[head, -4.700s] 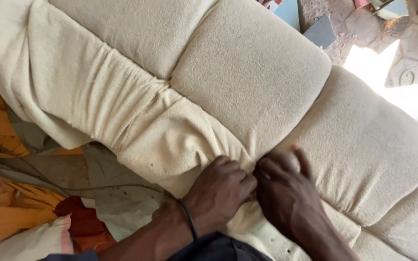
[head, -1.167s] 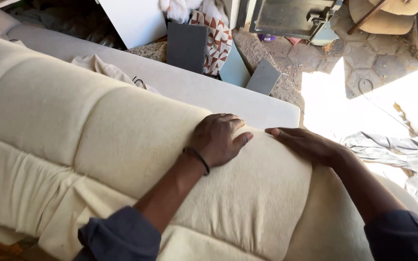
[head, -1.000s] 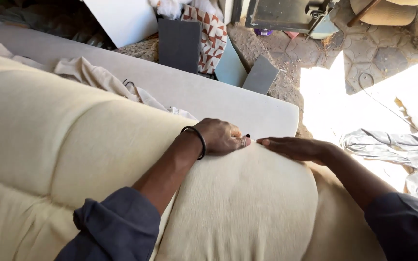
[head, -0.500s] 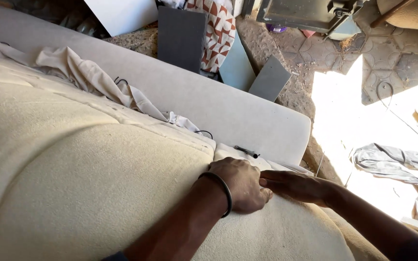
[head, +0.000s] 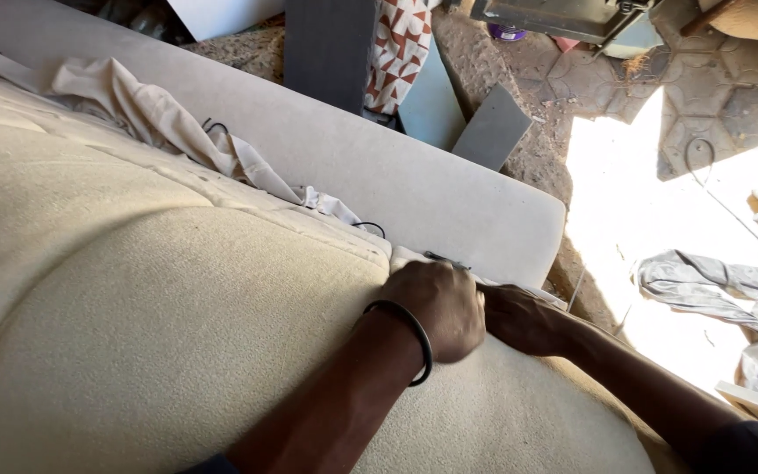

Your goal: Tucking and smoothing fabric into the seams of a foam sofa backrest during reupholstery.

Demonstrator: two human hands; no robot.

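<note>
A large cream padded cushion fills the left and bottom of the head view. My left hand, with a dark band on its wrist, is curled in a fist at the cushion's far edge, gripping the cream fabric there. My right hand lies right beside it, fingers tucked down over the same edge between the cushion and the pale grey upholstered panel behind it. Something small and dark pokes out just above my left knuckles; I cannot tell what it is.
Loose cream cloth and thin black cords lie along the seam. Beyond the panel stand a dark grey board, a patterned red and white cloth and a grey board. Grey fabric lies on the sunlit paved floor.
Both hands have slid from the top of the cushion down to its far edge and closed there. The view has moved in closer over the cushion.
</note>
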